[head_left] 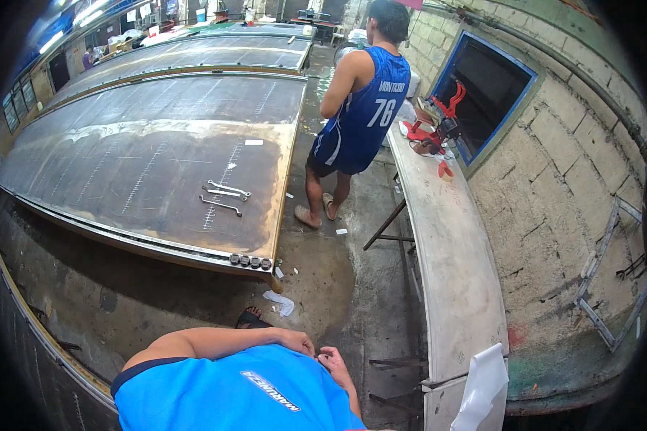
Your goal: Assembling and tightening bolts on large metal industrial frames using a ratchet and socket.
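Hands first: your left hand [300,340] and your right hand [332,357] sit close together at your own front, just above the hem of your bright blue shirt [244,391]. Both look curled, fingertips pinched toward each other as if working something very small between them, but whether either actually grips anything, I cannot tell; whatever it is stays hidden or too tiny to make out. So by my read you're in a pause, fiddling at the waist, away from the work surfaces.

Below your hands, one sandalled foot [250,318] shows on the wet concrete floor [323,273], with a crumpled white scrap [280,302] lying nearby.

Now the count. Three metal wrenches [223,195] lie side by side on the big dark counter [122,158] ahead on your left, well apart from your hands. At that counter's near corner sits a row of four small dark knobs [251,261]. Two more long counters run behind it. One other person [358,108] in a dark blue jersey stands at the narrow pale counter [453,258] on your right, where one red tool [438,126] rests by the wall opening.

If those wrenches are what you want next, you'd judge it calls for a step forward and a long reach left.
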The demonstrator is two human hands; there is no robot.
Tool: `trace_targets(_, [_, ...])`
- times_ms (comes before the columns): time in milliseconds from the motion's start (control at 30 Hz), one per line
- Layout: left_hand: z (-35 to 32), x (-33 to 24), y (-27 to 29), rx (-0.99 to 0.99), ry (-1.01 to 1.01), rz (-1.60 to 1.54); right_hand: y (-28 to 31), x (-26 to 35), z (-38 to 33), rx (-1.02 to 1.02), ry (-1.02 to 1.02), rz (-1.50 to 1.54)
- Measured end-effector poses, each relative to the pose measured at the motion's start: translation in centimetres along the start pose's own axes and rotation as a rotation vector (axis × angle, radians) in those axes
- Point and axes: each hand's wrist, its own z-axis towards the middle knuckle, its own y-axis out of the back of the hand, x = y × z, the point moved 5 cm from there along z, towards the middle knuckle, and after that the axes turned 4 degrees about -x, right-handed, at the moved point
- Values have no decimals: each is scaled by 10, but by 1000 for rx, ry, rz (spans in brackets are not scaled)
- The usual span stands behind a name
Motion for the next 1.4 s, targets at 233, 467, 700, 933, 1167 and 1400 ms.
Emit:
trace_targets(233, [11,7,-14,172,-28,-165,17,-4,-6,-7,-94,-3])
trace_targets(467, [8,13,-19,69,80,-250,19,-10,-3,-30,46,-317])
trace_targets(700, [-17,-17,-9,-2,264,-590,-50,55,-32,-310,581,-902])
trace_targets(933, [-11,-33,-14,165,17,-807,-68,88,-53,-344,868,-989])
trace_targets(1167, [-17,-26,-6,122,-27,-779,-59,88,-49,-440,717,-925])
trace_targets(1400, [-42,-2,30,175,-241,82,-42,58,-54,-207,472,-943])
